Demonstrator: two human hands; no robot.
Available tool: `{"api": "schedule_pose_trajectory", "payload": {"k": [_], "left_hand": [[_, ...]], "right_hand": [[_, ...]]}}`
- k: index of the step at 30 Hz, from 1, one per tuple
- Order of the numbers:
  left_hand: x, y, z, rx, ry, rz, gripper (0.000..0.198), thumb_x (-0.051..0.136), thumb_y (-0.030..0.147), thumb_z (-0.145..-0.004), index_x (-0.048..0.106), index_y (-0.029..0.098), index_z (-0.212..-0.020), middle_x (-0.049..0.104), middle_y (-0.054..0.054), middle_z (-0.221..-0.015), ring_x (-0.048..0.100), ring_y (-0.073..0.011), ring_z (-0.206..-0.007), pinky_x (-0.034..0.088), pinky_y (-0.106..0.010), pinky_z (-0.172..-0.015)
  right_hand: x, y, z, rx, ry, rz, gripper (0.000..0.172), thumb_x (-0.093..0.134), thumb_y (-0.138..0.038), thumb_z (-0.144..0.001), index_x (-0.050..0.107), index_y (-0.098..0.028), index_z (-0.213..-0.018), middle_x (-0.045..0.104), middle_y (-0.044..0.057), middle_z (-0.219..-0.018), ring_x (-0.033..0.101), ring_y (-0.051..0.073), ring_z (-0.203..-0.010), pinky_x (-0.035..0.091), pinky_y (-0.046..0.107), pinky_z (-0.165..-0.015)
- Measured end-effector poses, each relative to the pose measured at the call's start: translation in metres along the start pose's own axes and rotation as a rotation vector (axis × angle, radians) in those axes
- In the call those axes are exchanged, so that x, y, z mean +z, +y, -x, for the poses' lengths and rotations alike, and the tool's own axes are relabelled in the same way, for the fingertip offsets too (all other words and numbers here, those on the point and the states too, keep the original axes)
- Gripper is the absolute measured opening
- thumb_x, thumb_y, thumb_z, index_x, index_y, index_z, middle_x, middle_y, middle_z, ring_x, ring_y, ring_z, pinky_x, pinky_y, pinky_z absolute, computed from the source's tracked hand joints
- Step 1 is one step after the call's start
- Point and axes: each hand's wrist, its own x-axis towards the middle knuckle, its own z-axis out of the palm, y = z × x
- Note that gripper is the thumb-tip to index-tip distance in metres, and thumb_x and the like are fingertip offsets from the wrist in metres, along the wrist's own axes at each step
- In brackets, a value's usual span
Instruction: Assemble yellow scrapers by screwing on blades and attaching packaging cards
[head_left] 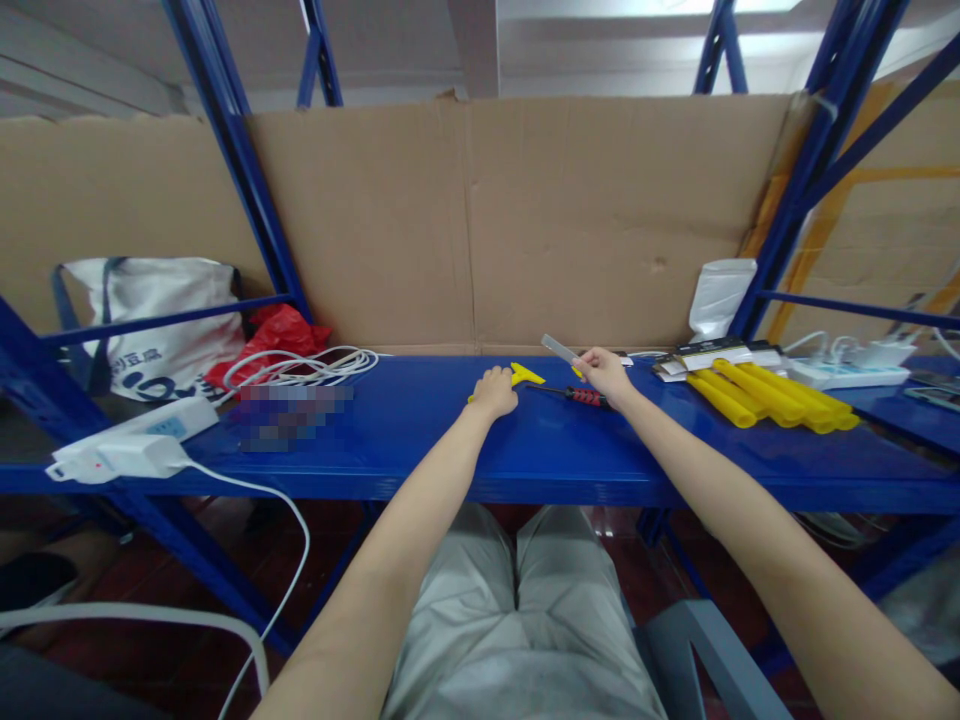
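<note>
My left hand (493, 392) is closed on a yellow scraper part (526, 375) that rests on the blue shelf (420, 440). My right hand (606, 372) pinches a flat grey blade (559, 349), holding it tilted just above the shelf and up to the right of the yellow part. A screwdriver with a red and black handle (581, 396) lies on the shelf under my right hand.
Several yellow handles (765, 397) and a stack of flat packs (712, 355) lie to the right, with a white power strip (847, 373) beyond. To the left are coiled white cable (315, 365), a red bag (277, 335), a white tote (161, 320) and another power strip (127, 445). Cardboard (525, 220) backs the shelf.
</note>
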Motion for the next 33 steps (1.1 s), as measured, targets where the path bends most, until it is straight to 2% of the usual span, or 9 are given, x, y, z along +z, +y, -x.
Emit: {"api": "schedule_pose_trajectory", "payload": {"k": [5, 8, 12, 18, 23, 27, 33], "left_hand": [[0.007, -0.001, -0.004, 0.027, 0.031, -0.019, 0.044, 0.042, 0.010, -0.081, 0.052, 0.015, -0.123, 0.054, -0.013, -0.123, 0.049, -0.0251, -0.115, 0.041, -0.035, -0.094], [0.009, -0.002, -0.006, 0.050, 0.028, -0.003, 0.044, 0.044, 0.011, -0.080, 0.055, 0.016, -0.122, 0.054, -0.013, -0.123, 0.050, -0.0260, -0.115, 0.042, -0.036, -0.094], [0.010, -0.004, -0.007, 0.074, 0.014, 0.000, 0.042, 0.045, 0.011, -0.079, 0.059, 0.019, -0.119, 0.056, -0.011, -0.121, 0.052, -0.0255, -0.114, 0.042, -0.036, -0.095], [0.011, -0.005, -0.009, 0.098, -0.002, 0.007, 0.039, 0.049, 0.009, -0.077, 0.065, 0.021, -0.110, 0.059, -0.009, -0.119, 0.056, -0.0245, -0.111, 0.043, -0.033, -0.094], [0.009, 0.000, -0.008, 0.143, -0.024, 0.011, 0.042, 0.050, 0.007, -0.075, 0.064, 0.019, -0.114, 0.059, -0.009, -0.120, 0.056, -0.0236, -0.111, 0.043, -0.030, -0.094], [0.010, 0.006, -0.007, 0.215, -0.033, 0.053, 0.045, 0.050, 0.005, -0.075, 0.064, 0.017, -0.116, 0.059, -0.008, -0.123, 0.055, -0.0217, -0.113, 0.041, -0.027, -0.097], [0.011, 0.012, -0.009, 0.299, -0.046, 0.101, 0.048, 0.049, 0.003, -0.072, 0.066, 0.021, -0.113, 0.061, -0.004, -0.122, 0.055, -0.0172, -0.113, 0.040, -0.023, -0.098]], "right_hand": [[0.013, 0.003, 0.001, -0.068, 0.008, -0.116, 0.036, 0.067, -0.045, -0.071, 0.042, -0.020, -0.065, 0.048, -0.006, -0.053, 0.050, 0.008, -0.046, 0.052, 0.026, -0.053], [0.015, 0.003, 0.004, -0.144, -0.028, -0.026, 0.031, 0.063, -0.044, -0.074, 0.043, -0.021, -0.068, 0.048, -0.006, -0.055, 0.052, 0.010, -0.047, 0.050, 0.025, -0.050], [0.019, 0.000, 0.009, -0.173, -0.011, 0.059, 0.021, 0.055, -0.036, -0.080, 0.043, -0.021, -0.073, 0.047, -0.006, -0.054, 0.053, 0.011, -0.046, 0.046, 0.023, -0.048], [0.021, -0.002, 0.010, -0.150, 0.005, 0.092, 0.010, 0.045, -0.027, -0.083, 0.042, -0.021, -0.077, 0.049, -0.006, -0.053, 0.055, 0.012, -0.049, 0.043, 0.023, -0.053], [0.018, -0.001, 0.008, -0.112, 0.017, 0.091, 0.008, 0.045, -0.026, -0.083, 0.042, -0.021, -0.079, 0.049, -0.006, -0.051, 0.055, 0.013, -0.050, 0.045, 0.025, -0.056], [0.019, 0.000, 0.008, -0.077, 0.013, 0.003, 0.006, 0.045, -0.025, -0.084, 0.041, -0.021, -0.080, 0.047, -0.007, -0.049, 0.055, 0.012, -0.048, 0.047, 0.024, -0.056], [0.021, -0.001, 0.009, 0.034, 0.032, -0.073, 0.007, 0.045, -0.021, -0.084, 0.040, -0.021, -0.079, 0.047, -0.008, -0.050, 0.054, 0.009, -0.046, 0.048, 0.020, -0.051]]}}
